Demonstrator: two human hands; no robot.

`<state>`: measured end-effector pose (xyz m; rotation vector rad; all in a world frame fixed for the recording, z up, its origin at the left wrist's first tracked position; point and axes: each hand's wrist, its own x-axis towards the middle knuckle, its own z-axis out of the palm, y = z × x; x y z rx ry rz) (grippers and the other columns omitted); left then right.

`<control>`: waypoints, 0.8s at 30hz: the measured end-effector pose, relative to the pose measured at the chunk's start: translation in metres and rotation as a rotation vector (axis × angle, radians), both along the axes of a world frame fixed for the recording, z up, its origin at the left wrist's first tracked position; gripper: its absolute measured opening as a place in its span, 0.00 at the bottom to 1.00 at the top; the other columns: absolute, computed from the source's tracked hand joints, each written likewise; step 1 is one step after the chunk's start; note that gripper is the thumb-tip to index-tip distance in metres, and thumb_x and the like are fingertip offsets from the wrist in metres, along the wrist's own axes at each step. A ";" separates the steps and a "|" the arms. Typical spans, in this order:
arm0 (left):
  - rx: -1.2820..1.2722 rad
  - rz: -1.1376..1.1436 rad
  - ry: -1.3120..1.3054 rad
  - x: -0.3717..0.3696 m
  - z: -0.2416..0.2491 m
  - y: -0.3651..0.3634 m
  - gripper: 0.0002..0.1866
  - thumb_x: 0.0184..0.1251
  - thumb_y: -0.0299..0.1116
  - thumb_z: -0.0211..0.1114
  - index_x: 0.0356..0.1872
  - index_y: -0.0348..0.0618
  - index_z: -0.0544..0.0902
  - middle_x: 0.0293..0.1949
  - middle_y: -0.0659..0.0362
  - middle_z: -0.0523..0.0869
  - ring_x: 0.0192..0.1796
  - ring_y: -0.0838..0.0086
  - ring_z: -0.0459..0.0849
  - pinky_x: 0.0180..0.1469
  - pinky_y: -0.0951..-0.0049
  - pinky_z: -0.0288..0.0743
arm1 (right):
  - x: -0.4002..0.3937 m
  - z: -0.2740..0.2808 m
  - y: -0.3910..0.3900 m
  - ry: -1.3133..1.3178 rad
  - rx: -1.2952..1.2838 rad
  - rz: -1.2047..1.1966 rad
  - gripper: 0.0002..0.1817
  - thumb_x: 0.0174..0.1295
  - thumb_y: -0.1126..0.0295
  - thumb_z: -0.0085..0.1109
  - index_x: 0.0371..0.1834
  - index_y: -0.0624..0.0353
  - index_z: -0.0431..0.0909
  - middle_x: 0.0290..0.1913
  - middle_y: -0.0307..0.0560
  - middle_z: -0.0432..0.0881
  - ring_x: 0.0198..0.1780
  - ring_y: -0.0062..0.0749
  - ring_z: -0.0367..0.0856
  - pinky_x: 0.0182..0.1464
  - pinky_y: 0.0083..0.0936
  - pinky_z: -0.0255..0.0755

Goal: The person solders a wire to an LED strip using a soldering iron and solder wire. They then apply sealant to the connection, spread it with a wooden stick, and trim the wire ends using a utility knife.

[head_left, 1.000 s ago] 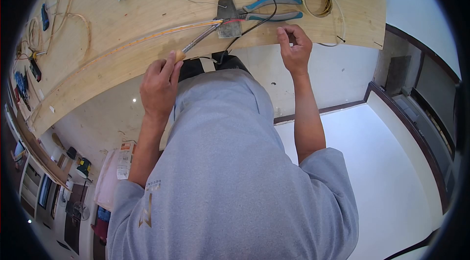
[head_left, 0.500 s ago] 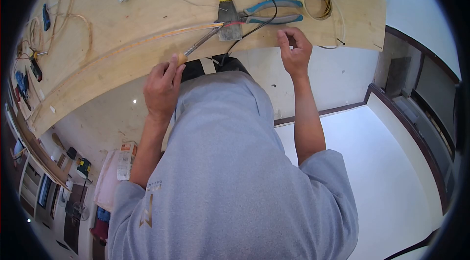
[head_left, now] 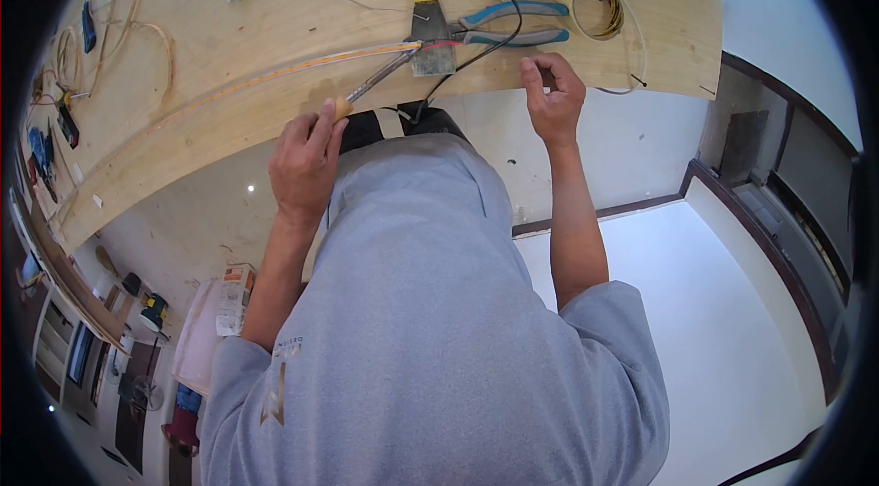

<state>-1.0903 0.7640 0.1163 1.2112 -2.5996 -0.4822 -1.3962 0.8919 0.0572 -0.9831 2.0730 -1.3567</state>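
Your left hand [head_left: 304, 161] pinched the slim metal soldering iron [head_left: 378, 78] by its tan handle [head_left: 343, 108]: seemingly light, stiff (shaft ahead presumably hot).

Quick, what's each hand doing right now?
Left hand: closed around the handle of a soldering iron.
Right hand: fingers curled near the thumb; whether it pinches anything thin cannot be told.

A gray shirt [head_left: 430, 303] bore small lettering [head_left: 289, 340], apparently "DESIGN," above a gold mark [head_left: 274, 394]; print on a white-and-orange packet [head_left: 235, 296] was illegible.
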 end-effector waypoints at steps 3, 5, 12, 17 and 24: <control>-0.041 -0.013 -0.016 0.000 0.002 0.000 0.18 0.61 0.33 0.74 0.53 0.45 0.87 0.35 0.56 0.84 0.35 0.65 0.84 0.37 0.66 0.78 | 0.000 -0.001 0.000 0.006 -0.003 0.001 0.07 0.64 0.72 0.67 0.33 0.63 0.81 0.29 0.41 0.82 0.29 0.22 0.81 0.35 0.18 0.75; -0.035 -0.011 0.006 0.000 0.001 0.000 0.18 0.60 0.32 0.74 0.52 0.45 0.87 0.35 0.56 0.84 0.36 0.65 0.84 0.38 0.66 0.78 | 0.000 0.000 0.000 0.007 -0.004 0.003 0.07 0.63 0.72 0.67 0.33 0.63 0.81 0.29 0.41 0.82 0.29 0.22 0.81 0.35 0.18 0.75; 0.014 0.022 0.066 0.001 -0.006 0.003 0.17 0.60 0.30 0.74 0.51 0.41 0.87 0.37 0.54 0.86 0.36 0.64 0.85 0.38 0.67 0.79 | 0.000 0.000 -0.001 0.012 -0.002 0.001 0.07 0.63 0.72 0.67 0.33 0.63 0.81 0.29 0.41 0.82 0.29 0.21 0.81 0.35 0.18 0.75; 0.154 0.078 0.082 -0.002 -0.004 0.009 0.16 0.62 0.29 0.73 0.50 0.38 0.86 0.36 0.53 0.86 0.34 0.64 0.85 0.36 0.68 0.79 | 0.000 -0.001 0.000 0.005 -0.002 0.000 0.07 0.63 0.72 0.67 0.33 0.64 0.81 0.29 0.41 0.82 0.29 0.21 0.81 0.35 0.18 0.75; 0.108 0.054 0.092 0.000 -0.007 0.006 0.15 0.63 0.29 0.72 0.51 0.40 0.86 0.36 0.52 0.86 0.34 0.64 0.85 0.36 0.68 0.79 | 0.000 0.001 -0.001 -0.005 -0.009 0.002 0.06 0.63 0.72 0.67 0.34 0.64 0.81 0.29 0.41 0.82 0.30 0.21 0.80 0.36 0.18 0.75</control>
